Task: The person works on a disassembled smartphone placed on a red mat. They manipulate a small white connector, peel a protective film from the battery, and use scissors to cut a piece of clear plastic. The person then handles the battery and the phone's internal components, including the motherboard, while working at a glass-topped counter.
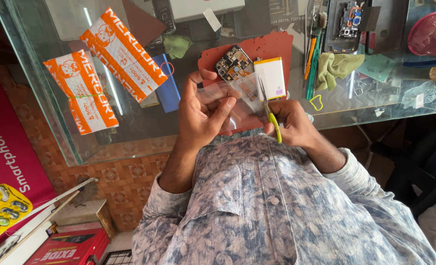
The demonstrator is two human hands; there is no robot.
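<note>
1. My left hand pinches a small clear plastic pouch, thin, glossy and crinkled, thumb laid across its front.
2. My right hand is clenched around scissors with yellow-green handles; the slim metal blades point up and meet the pouch's right edge.
3. The pouch sits between both hands, just above the glass counter's near edge.
4. Behind it lies a dark red rubbery mat carrying an opened phone circuit board and a flat white battery.
5. Two orange-and-white packets rest on the glass to my left, well apart from the pouch.
6. A green cloth lies crumpled at right.
</note>
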